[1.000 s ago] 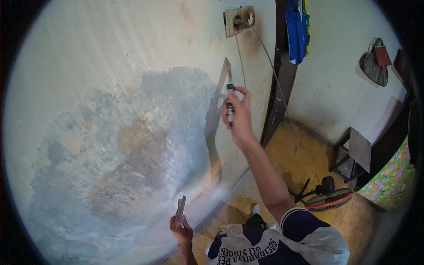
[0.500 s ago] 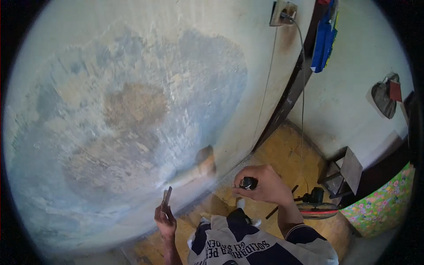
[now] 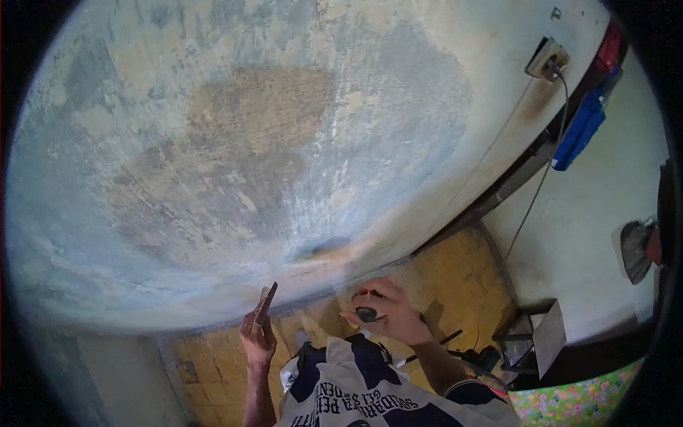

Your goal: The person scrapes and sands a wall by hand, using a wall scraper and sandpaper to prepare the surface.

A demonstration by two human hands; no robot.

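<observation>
My left hand [image 3: 257, 340] is closed around a thin, flat brown piece [image 3: 267, 302], held edge-on and tilted, with pale smears on its side. Its exact kind does not show. A tool's black handle [image 3: 367, 314] sticks out of my closed right hand [image 3: 393, 313], its end toward me; the rest of the tool is hidden. In front of both hands rises a wall [image 3: 384, 92] with a large rough grey-blue patch streaked with pale filler. A brown area [image 3: 260, 107] lies within that patch. Neither hand appears to touch the wall.
A wall socket [image 3: 548, 60] with a plugged-in cable [image 3: 544, 181] is at the upper right. A small stand [image 3: 541, 338], a partly hidden fan [image 3: 480, 358] and a flowered cloth [image 3: 580, 398] are at the lower right. Yellow tiles [image 3: 445, 281] cover the floor.
The view has shifted, so the wall patch sits higher and the socket farther right. My right hand appears lower and more to the left. Both hands keep their holds.
</observation>
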